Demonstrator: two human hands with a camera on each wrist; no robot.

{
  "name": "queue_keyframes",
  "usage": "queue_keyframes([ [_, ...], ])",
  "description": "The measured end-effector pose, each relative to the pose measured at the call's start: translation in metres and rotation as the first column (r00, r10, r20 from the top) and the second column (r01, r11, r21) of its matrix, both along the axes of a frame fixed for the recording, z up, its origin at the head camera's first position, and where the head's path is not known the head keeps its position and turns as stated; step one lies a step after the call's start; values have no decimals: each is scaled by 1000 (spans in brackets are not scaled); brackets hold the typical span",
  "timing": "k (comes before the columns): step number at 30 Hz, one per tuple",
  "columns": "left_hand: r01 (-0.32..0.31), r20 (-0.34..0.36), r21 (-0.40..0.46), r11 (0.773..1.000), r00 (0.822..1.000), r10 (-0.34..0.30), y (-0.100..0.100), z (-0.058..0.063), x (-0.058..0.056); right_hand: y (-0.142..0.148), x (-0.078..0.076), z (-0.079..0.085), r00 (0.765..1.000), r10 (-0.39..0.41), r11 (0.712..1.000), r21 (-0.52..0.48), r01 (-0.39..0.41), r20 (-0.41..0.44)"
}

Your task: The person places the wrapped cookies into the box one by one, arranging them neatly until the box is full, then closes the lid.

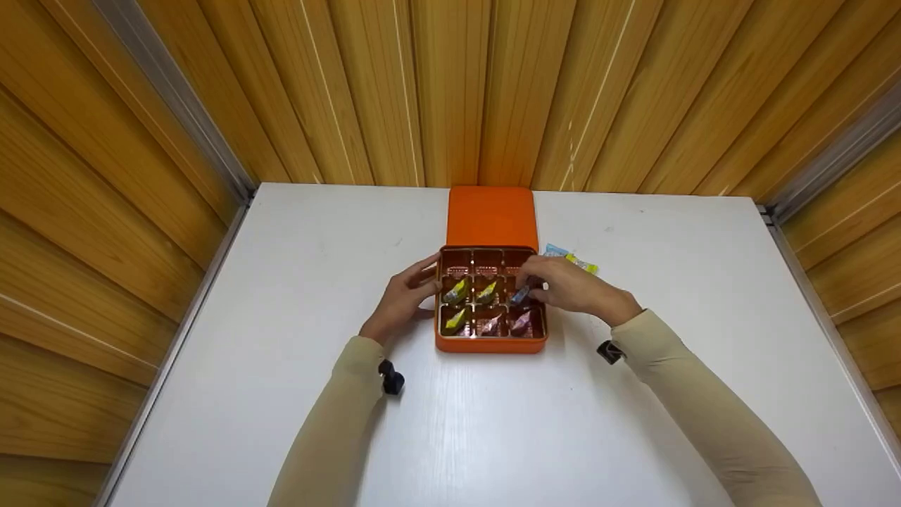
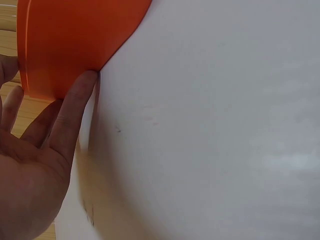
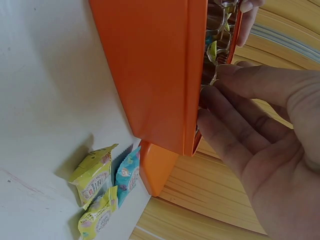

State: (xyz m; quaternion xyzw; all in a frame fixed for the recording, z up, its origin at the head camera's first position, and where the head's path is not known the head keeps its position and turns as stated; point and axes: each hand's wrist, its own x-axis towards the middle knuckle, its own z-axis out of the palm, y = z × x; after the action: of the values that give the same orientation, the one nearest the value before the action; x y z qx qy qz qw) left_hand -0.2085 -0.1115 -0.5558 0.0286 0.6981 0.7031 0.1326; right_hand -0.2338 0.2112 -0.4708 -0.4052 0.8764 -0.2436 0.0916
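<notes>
An orange tin [image 1: 490, 345] with a divided tray stands on the white table. My left hand [image 1: 405, 296] steadies its left wall, fingers fairly straight against the side; the left wrist view shows the fingertips on the orange wall. Over the right compartment of the middle row, my right hand [image 1: 574, 285] pinches a blue wrapped candy [image 1: 519, 296], which the fingers partly cover. Yellow candies [image 1: 456, 291] lie in the left and centre compartments of the middle row and at front left. Pink candies [image 1: 521, 324] sit at front centre and front right. The back-row compartments that show hold no candy.
Behind the tin lies its orange lid [image 1: 491, 215], up against the wooden wall [image 1: 486, 91]. Right of the tin, a blue candy [image 3: 128, 175] and two yellow candies [image 3: 93, 175] lie together on the white table [image 1: 479, 436].
</notes>
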Motion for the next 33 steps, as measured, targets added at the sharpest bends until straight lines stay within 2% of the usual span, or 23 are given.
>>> queue_keyframes([
  [5, 3, -15, 14, 1000, 1000, -3, -1, -1, 0, 0, 1, -1, 1000, -8, 1000, 4, 8, 1],
  [15, -8, -21, -41, 999, 1000, 7, -1, -3, 1, 2, 1, -2, 1000, -21, 1000, -21, 21, 10],
  [21, -3, -11, -8, 1000, 1000, 3, -2, -2, 1, 7, -1, 0, 999, -43, 997, -70, 43, 8],
  [28, 6, -12, 19, 1000, 1000, -6, -2, 0, 1, 13, -2, 4, 992, -96, 991, -91, 103, 79],
  [33, 7, -7, 16, 1000, 1000, -7, -2, 0, 0, 18, -4, 5, 988, -126, 986, -95, 135, 94],
])
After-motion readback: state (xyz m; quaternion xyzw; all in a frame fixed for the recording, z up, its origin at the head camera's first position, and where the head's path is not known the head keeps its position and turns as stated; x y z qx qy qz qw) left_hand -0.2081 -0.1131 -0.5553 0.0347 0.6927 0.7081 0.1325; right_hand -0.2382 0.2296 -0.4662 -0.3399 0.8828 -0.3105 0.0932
